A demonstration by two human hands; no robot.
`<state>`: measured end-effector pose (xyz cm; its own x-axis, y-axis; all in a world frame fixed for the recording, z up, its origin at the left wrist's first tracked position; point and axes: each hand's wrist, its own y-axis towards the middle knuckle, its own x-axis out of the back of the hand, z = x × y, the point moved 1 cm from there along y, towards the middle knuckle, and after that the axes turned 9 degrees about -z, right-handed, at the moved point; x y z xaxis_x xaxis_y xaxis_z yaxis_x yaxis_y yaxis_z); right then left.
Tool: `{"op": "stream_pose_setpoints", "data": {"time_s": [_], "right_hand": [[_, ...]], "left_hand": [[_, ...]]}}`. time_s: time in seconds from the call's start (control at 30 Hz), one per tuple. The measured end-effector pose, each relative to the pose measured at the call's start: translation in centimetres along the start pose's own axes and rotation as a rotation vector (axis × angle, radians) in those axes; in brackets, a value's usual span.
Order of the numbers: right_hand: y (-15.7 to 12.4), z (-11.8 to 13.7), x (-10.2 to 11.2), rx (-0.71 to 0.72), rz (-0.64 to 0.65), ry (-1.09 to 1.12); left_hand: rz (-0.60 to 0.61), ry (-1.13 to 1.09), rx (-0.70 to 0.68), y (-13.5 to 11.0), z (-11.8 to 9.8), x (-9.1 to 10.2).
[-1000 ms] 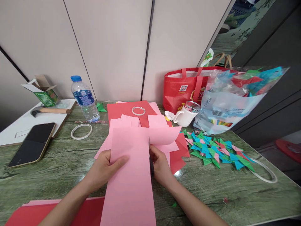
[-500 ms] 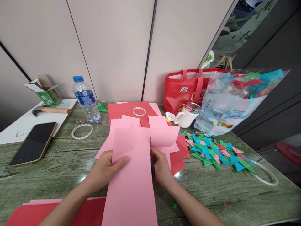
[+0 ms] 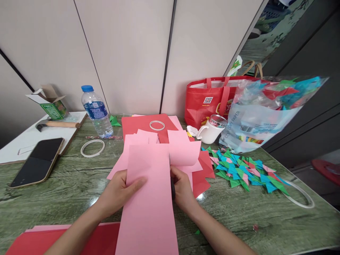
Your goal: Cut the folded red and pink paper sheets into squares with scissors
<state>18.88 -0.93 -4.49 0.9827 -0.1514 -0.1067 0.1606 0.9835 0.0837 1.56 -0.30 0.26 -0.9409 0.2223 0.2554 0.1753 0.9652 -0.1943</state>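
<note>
At the near left edge of the bench [image 3: 66, 180] lay a stack of red sheets [image 3: 53, 242] with a pink edge showing along its far side. The pink sheet [image 3: 151, 205] ran from the near edge away from the person, raised off the bench between both hands.

The left hand [image 3: 117, 193] held the left margin of the pink sheet. Its grip was clamped on the paper, thumb on top and fingers beneath. The right hand [image 3: 183, 189] sat at the right margin, its grip closed round the dark handle of the scissors [image 3: 172, 187]. The blades were mostly hidden by the paper, so their opening could not be told. Beyond the right hand, a cut strip [image 3: 186, 152] of the same pink paper curled up and to the right.

Under the sheet lay loose pink pieces [image 3: 138, 138] and red pieces [image 3: 203, 173]. To the right, folded triangles [image 3: 244, 170] in green, blue, pink and red lay in a heap, with a white ring [image 3: 300, 196] just beyond them on the right. To the left lay a phone [image 3: 37, 161], face up, and a second ring [image 3: 92, 147].

Farther off stood a water bottle [image 3: 96, 112], upright, a hammer [image 3: 57, 124] and an open carton [image 3: 50, 102] on a white board [image 3: 16, 148]. At the far right stood a white mug [image 3: 211, 131], a red bag [image 3: 207, 101] and a clear plastic bag [image 3: 260, 113] holding coloured paper.
</note>
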Motion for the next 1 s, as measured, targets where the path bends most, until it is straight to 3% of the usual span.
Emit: {"op": "stream_pose_setpoints", "data": {"time_s": [0.53, 1.0], "right_hand": [[-0.12, 0.00, -0.03, -0.009, 0.003, 0.083], [0.35, 0.69, 0.27, 0.056, -0.018, 0.031]], "left_hand": [[0.031, -0.052, 0.006, -0.13, 0.00, -0.16], [0.044, -0.019, 0.009, -0.21, 0.06, -0.41]]}}
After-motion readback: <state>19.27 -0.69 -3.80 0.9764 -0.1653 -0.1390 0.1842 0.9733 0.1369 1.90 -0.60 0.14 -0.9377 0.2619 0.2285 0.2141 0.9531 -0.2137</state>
